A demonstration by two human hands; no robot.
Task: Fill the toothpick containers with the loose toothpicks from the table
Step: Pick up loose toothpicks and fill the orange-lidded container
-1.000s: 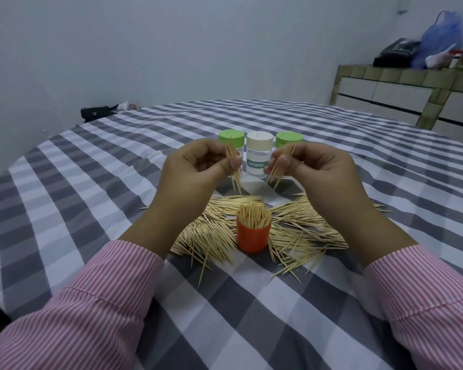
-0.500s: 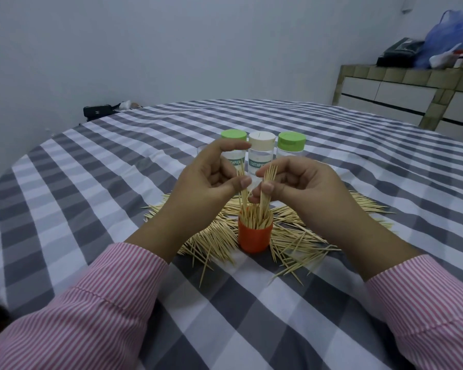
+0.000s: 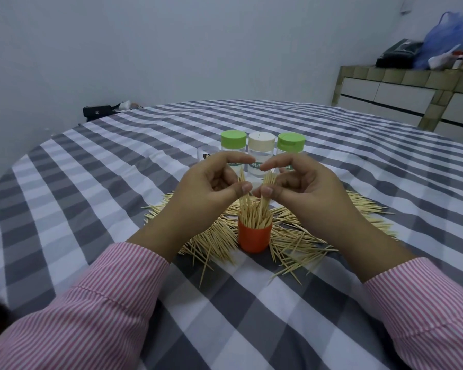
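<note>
A: Hands?
B: Both up over the orange container (image 3: 254, 237), close together, thumbs nearly meeting but not touching. Left hand (image 3: 209, 188) pinches a small bunch of toothpicks (image 3: 243, 192) between thumb and curled fingers. Right hand (image 3: 300, 186) pinches its own bunch (image 3: 265, 193) the same way

A: Where do the bunches point?
B: Down. The lower ends reach in among the toothpicks already standing in the orange container; the upper ends stick up past the thumbs, slightly fanned

A: The container itself?
B: Upright on the checked tablecloth (image 3: 118, 182), open at the top, packed with upright toothpicks that rise above its rim. It stands in the middle of the loose toothpicks (image 3: 305, 233)

A: And the loose ones?
B: Spread flat on the cloth around the container, on both sides and behind it, partly hidden by the wrists. A few strays lie nearer the person

A: Other containers?
B: Three capped ones in a row beyond the hands: left green-lidded container (image 3: 233, 148), cream-lidded container (image 3: 261, 149), right green-lidded container (image 3: 290, 149). Just left of the row, a clear container (image 3: 208, 153) with no lid, mostly hidden by the left fingers

A: Anything else?
B: Pink striped sleeves (image 3: 91, 311) on both arms. Tiled counter (image 3: 401, 84) far right with a blue bag (image 3: 443, 38) on it
</note>
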